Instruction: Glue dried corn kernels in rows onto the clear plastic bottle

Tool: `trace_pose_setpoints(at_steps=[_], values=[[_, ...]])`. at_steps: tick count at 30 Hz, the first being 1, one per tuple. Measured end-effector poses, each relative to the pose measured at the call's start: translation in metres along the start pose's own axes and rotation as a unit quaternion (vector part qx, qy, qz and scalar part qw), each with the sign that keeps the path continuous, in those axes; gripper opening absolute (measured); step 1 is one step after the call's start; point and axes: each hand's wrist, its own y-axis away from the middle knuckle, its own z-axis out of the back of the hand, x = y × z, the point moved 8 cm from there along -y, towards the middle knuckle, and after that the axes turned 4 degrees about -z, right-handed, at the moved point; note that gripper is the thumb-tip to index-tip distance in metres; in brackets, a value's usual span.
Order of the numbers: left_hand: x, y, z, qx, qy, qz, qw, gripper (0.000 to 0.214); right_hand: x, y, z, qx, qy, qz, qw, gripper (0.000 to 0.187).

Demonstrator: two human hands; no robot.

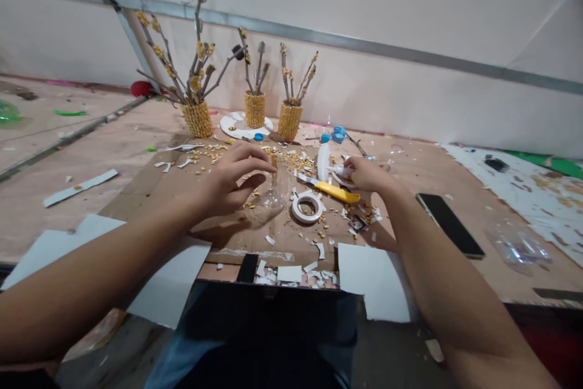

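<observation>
My left hand [237,178] has its fingers curved and apart. It is beside a clear plastic bottle piece [273,195] with a short column of yellow corn kernels [274,161] on its side; I cannot tell whether the fingertips touch it. My right hand [370,174] is closed around a white glue bottle [339,171], its tapered tip pointing left. In front of the hands lie a yellow utility knife [337,191] with its blade out and a roll of white tape [307,207]. Loose corn kernels [298,162] are scattered over the cardboard [246,236].
Behind stand three kernel-covered pots with twigs: a large one [197,119], a middle one [255,111] on a white disc [231,124], and another [290,122]. A phone [449,224] lies to the right, near clear plastic [521,246]. Paper scraps [289,273] lie at the front edge.
</observation>
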Motion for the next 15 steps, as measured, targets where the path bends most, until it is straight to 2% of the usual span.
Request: trace_pose_setpoints(at_steps=[5, 9, 13, 15], values=[[-0.005, -0.002, 0.001, 0.015, 0.011, -0.02, 1.0, 0.023, -0.002, -0.001, 0.009, -0.048, -0.039, 0.005, 0.998, 0.025], [-0.007, -0.003, 0.001, 0.022, 0.022, -0.029, 0.999, 0.022, 0.003, 0.002, 0.03, -0.135, -0.09, 0.024, 0.986, 0.029], [-0.009, -0.002, 0.002, 0.029, 0.038, -0.033, 0.998, 0.024, 0.015, 0.013, 0.06, -0.229, -0.148, 0.061, 0.96, 0.03], [-0.008, -0.001, 0.004, 0.022, 0.041, -0.025, 0.999, 0.03, 0.021, 0.026, 0.083, -0.297, -0.208, 0.093, 0.927, 0.028]])
